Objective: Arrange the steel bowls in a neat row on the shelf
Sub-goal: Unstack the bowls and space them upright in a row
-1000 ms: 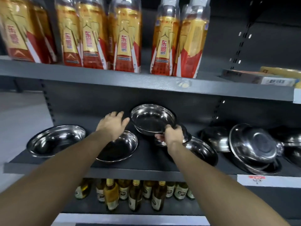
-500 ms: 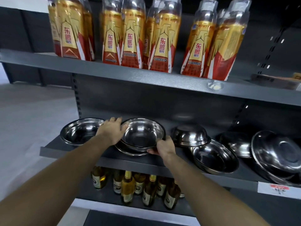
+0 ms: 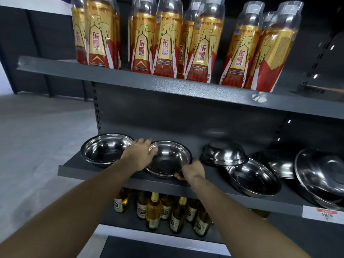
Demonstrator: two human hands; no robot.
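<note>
Several steel bowls lie on the grey middle shelf (image 3: 115, 178). One upright bowl (image 3: 104, 149) sits at the far left. Beside it a second upright bowl (image 3: 168, 159) is held at both sides: my left hand (image 3: 139, 155) grips its left rim, my right hand (image 3: 191, 171) pinches its front right rim. Whether another bowl lies under it is hidden. To the right an upside-down bowl (image 3: 224, 153) leans over an upright one (image 3: 254, 178). Further right lie another bowl (image 3: 279, 163) and a tilted bowl (image 3: 322, 174).
Tall yellow and red drink bottles (image 3: 167, 43) stand on the upper shelf (image 3: 167, 84) just overhead. Glass bottles (image 3: 163, 209) fill the shelf below. A price label (image 3: 323, 214) sticks to the shelf edge at right. Bare floor (image 3: 37, 146) lies to the left.
My right hand carried the bowl leftwards and lowered it next to the far-left bowl, and my left hand took its left rim. The view shifted left and closer.
</note>
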